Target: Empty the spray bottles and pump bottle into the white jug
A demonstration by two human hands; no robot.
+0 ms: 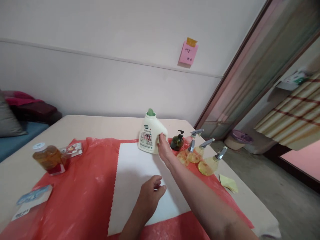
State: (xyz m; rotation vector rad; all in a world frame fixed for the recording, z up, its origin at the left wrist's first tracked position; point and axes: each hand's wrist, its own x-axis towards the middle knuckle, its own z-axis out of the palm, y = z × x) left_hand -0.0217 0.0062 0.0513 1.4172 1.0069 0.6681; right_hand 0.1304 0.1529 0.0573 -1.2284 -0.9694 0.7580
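My right hand reaches across the table and grips the handle of a white detergent jug with a green cap, which stands upright at the far edge of a white cloth. My left hand rests on the near part of that cloth, fingers loosely curled, holding nothing. The cloth lies on a red plastic sheet spread over the beige table.
Right of the jug stand a dark green pump bottle and three yellow spray bottles. A jar of amber liquid and small packets sit at the left. A yellow folded cloth lies near the table's right edge.
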